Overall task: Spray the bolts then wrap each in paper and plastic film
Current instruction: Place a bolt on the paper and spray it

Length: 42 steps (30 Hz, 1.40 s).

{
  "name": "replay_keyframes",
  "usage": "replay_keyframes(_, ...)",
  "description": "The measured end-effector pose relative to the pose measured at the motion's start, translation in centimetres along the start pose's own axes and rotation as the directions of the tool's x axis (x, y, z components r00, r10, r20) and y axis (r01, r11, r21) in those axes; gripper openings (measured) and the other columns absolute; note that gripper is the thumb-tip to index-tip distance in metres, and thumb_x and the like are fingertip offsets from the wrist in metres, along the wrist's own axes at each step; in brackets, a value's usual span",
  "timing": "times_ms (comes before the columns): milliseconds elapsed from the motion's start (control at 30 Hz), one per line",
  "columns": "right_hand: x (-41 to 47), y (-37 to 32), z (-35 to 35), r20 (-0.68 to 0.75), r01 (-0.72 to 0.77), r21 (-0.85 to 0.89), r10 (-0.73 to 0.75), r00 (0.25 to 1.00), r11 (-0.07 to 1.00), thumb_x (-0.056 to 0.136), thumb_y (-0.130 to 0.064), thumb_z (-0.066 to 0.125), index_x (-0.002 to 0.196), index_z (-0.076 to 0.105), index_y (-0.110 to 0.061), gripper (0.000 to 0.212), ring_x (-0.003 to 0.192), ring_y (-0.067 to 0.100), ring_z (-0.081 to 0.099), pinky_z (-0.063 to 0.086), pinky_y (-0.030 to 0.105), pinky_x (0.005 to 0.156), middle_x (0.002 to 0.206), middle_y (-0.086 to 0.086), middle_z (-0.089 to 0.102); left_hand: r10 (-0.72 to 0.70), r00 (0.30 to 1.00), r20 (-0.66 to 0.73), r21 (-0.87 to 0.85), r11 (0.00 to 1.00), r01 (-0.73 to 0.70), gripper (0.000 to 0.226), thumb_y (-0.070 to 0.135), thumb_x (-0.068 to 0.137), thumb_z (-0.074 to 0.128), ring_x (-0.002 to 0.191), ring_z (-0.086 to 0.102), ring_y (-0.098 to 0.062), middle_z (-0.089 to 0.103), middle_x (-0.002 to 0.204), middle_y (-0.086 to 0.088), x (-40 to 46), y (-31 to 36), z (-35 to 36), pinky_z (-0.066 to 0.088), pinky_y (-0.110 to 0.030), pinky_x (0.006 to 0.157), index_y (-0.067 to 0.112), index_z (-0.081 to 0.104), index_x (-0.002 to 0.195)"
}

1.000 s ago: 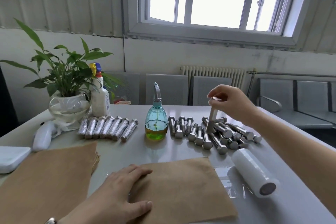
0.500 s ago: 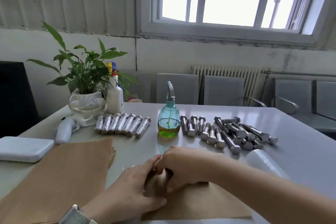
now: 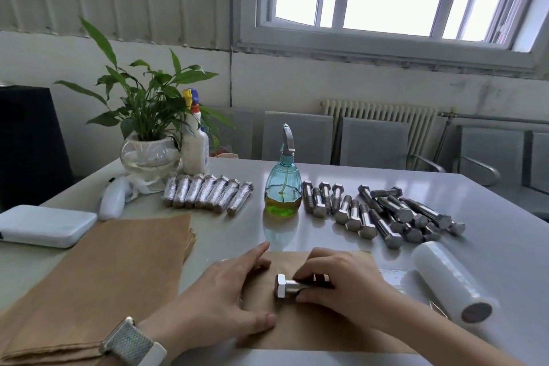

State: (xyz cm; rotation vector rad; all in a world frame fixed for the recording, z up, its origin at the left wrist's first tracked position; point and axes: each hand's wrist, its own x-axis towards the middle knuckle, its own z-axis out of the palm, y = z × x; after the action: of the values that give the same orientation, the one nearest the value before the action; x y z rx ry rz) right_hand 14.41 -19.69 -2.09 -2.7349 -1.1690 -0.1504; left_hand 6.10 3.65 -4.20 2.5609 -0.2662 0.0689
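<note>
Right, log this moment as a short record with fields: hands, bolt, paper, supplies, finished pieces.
left hand: left hand flat on the paper sheet, pressing it down
right hand: right hand grips the bolt lying on that sheet
unwrapped: loose bolts right of the spray bottle
wrapped: wrapped bolts in a row left of it
film: film roll right of the sheet
spare paper: paper stack at left

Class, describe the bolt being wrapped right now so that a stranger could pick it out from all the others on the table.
Start at the blue spray bottle and come toward the near edge to the single brown paper sheet. The bolt lies on it, gripped by the right hand. Unlike the loose bolts, it lies alone on paper.
</note>
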Motion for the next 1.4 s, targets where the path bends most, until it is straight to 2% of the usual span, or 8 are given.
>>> replay_keyframes(233, 0.1, -0.4, 0.2, -0.003, -0.023, -0.034, 0.023, 1.0, 0.999, 0.065, -0.088, 0.029, 0.12, 0.043, -0.059, 0.064, 0.094, -0.003, 0.059, 0.046, 0.029, 0.076, 0.121, -0.027, 0.049, 0.006, 1.0, 0.001, 0.013, 1.0, -0.006, 0.103, 0.073, 0.066, 0.062, 0.13, 0.03, 0.005, 0.032, 0.138, 0.041, 0.0, 0.1, -0.1, 0.02, -0.015, 0.11, 0.055, 0.003, 0.148)
replay_keyframes(367, 3.4, 0.6, -2.1, -0.13, -0.034, 0.398, 0.093, 0.987, 0.917, 0.063, -0.082, 0.062, 0.108, 0.065, -0.038, 0.063, 0.087, 0.001, 0.056, 0.044, 0.021, 0.072, 0.1, -0.016, 0.059, 0.016, 1.0, -0.014, 0.001, 1.0, -0.016, 0.1, 0.066, 0.07, 0.068, 0.131, 0.029, 0.009, 0.033, 0.137, 0.04, -0.1, 0.2, -0.2, 0.018, -0.01, 0.108, 0.053, 0.006, 0.148)
replay_keyframes(433, 7.4, 1.9, -4.0, -0.275, -0.073, 0.584, 0.282, 0.919, 0.808, 0.066, -0.069, 0.068, 0.126, 0.058, -0.023, 0.076, 0.099, 0.012, 0.059, 0.049, 0.023, 0.077, 0.117, -0.001, 0.061, 0.014, 1.0, -0.012, -0.018, 1.0, -0.014, 0.1, 0.067, 0.068, 0.069, 0.131, 0.028, 0.012, 0.034, 0.136, 0.041, 0.0, 0.2, -0.3, 0.019, -0.01, 0.109, 0.055, 0.008, 0.147)
replay_keyframes(633, 18.2, 3.6, -4.3, -0.179, -0.139, 0.766, 0.416, 0.892, 0.628, 0.069, -0.05, 0.084, 0.155, 0.019, -0.018, 0.112, 0.142, 0.024, 0.034, 0.032, 0.042, 0.116, 0.157, 0.007, 0.032, 0.034, 0.999, 0.004, 0.006, 0.999, -0.034, 0.1, 0.079, 0.057, 0.061, 0.132, 0.027, 0.015, 0.03, 0.132, 0.048, 0.6, 0.2, -0.3, 0.02, -0.01, 0.109, 0.066, 0.0, 0.135)
replay_keyframes(800, 22.3, 4.0, -3.4, -0.231, -0.078, 0.802, 0.427, 0.874, 0.593, 0.078, -0.022, 0.079, 0.118, 0.053, -0.022, 0.048, 0.092, 0.02, 0.063, 0.051, 0.029, 0.077, 0.096, -0.007, 0.061, 0.063, 0.998, 0.027, 0.038, 0.997, -0.064, 0.096, 0.084, 0.061, 0.061, 0.137, 0.024, 0.013, 0.026, 0.132, 0.052, 1.5, -0.9, -0.5, 0.019, -0.015, 0.113, 0.071, -0.008, 0.127)
replay_keyframes(900, 22.7, 3.1, -2.9, -0.23, -0.044, 0.848, 0.442, 0.867, 0.528, 0.083, -0.006, 0.063, 0.101, 0.053, -0.022, 0.026, 0.096, 0.034, 0.067, 0.054, 0.045, 0.084, 0.104, 0.007, 0.062, 0.09, 0.996, 0.024, 0.076, 0.993, -0.092, 0.099, 0.083, 0.064, 0.06, 0.137, 0.021, 0.015, 0.02, 0.131, 0.052, 1.6, -1.2, -0.5, 0.017, -0.011, 0.112, 0.066, -0.012, 0.129)
replay_keyframes(1167, 15.4, -0.8, -10.0, -0.303, 0.14, 0.877, 0.301, 0.904, 0.46, 0.09, -0.001, 0.054, 0.11, 0.064, -0.012, 0.025, 0.075, 0.036, 0.07, 0.056, 0.04, 0.076, 0.106, 0.014, 0.072, 0.036, 0.999, -0.034, 0.019, 0.999, -0.036, 0.096, 0.073, 0.063, 0.066, 0.128, 0.026, 0.015, 0.025, 0.124, 0.053, 0.7, -0.3, -0.5, 0.017, -0.003, 0.1, 0.067, 0.006, 0.138)
replay_keyframes(1400, 3.4, 0.2, -12.1, 0.246, -0.282, 0.783, 0.14, 0.959, 0.554, 0.079, -0.018, 0.068, 0.108, 0.064, -0.015, 0.03, 0.074, 0.029, 0.072, 0.059, 0.035, 0.065, 0.09, 0.008, 0.077, 0.038, 0.999, -0.014, 0.026, 0.999, -0.038, 0.095, 0.07, 0.069, 0.065, 0.126, 0.024, 0.016, 0.026, 0.131, 0.048, 0.0, 0.3, -0.5, 0.011, 0.0, 0.1, 0.058, 0.009, 0.144)
